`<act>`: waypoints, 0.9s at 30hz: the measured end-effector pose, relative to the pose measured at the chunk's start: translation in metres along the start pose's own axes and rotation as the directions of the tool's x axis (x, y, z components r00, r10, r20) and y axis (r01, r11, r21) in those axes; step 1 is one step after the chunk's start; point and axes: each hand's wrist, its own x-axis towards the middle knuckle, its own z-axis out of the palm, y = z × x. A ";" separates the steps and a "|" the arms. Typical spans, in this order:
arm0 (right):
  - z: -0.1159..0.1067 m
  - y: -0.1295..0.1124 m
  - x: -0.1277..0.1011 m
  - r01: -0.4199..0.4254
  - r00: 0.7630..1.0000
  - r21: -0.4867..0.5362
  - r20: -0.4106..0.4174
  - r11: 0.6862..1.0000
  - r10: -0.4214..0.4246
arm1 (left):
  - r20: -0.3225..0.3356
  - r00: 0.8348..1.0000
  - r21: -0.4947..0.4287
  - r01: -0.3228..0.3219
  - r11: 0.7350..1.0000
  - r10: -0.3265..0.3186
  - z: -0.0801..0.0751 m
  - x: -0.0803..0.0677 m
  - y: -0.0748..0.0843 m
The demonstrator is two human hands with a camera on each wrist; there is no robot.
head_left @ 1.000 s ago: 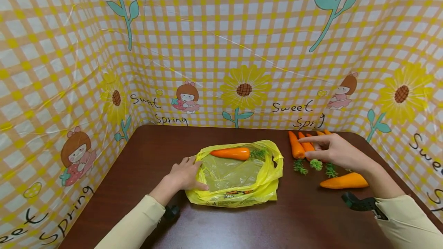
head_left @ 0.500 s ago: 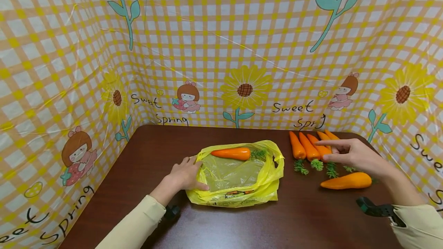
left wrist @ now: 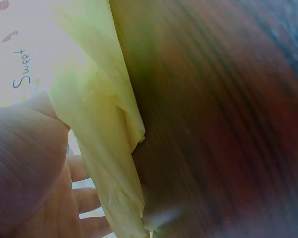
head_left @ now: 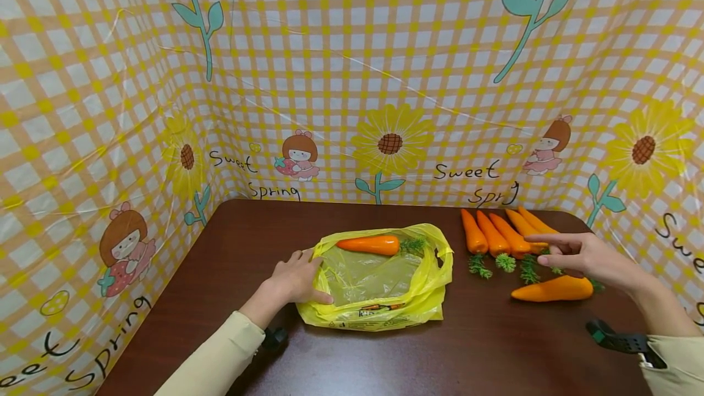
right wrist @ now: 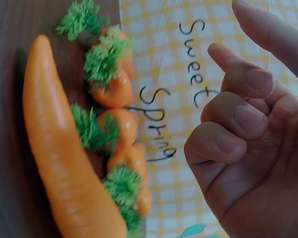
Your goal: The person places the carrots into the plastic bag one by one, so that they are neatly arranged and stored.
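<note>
Well, my left hand (head_left: 297, 277) rests on the nine o'clock rim of the yellow bag (head_left: 429, 304), just as it did a second ago, its fingers loosely outstretched and gripping nothing that I can make out. Likewise unmoved, one carrot (head_left: 370, 245) lies inside along the twelve o'clock wall, tip towards nine, leaves towards three. Off at two o'clock from the bag, the row of carrots (head_left: 494, 234) lies undisturbed; a lone carrot (head_left: 550, 289) sits at three o'clock, near me. What has changed is my right hand (head_left: 596, 260): it has slid along the row towards three o'clock, to the row's right end, index finger reaching forward, the others half curled round nothing. By my judgement, then, nothing more is on its way to the bag yet.

As for what's hidden, the left wrist view is blurred, and plastic covers part of my fingers. My right hand masks the ends of the last carrots in the row, and I can't tell whether my index fingertip touches one.
</note>
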 end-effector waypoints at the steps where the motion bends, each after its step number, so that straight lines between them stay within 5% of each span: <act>1: -0.001 0.003 -0.001 -0.004 1.000 -0.001 0.000 1.000 0.004 | 0.000 1.000 0.000 0.000 1.000 0.000 0.000 0.000 0.000; 21: -0.009 0.057 -0.010 -0.202 0.979 0.166 0.065 0.965 0.193 | 0.010 1.000 -0.016 -0.003 1.000 0.003 -0.001 -0.002 0.000; 27: -0.012 0.074 -0.011 -0.205 0.978 0.218 0.071 0.954 0.194 | 0.004 1.000 -0.019 -0.008 1.000 0.008 -0.001 -0.002 -0.001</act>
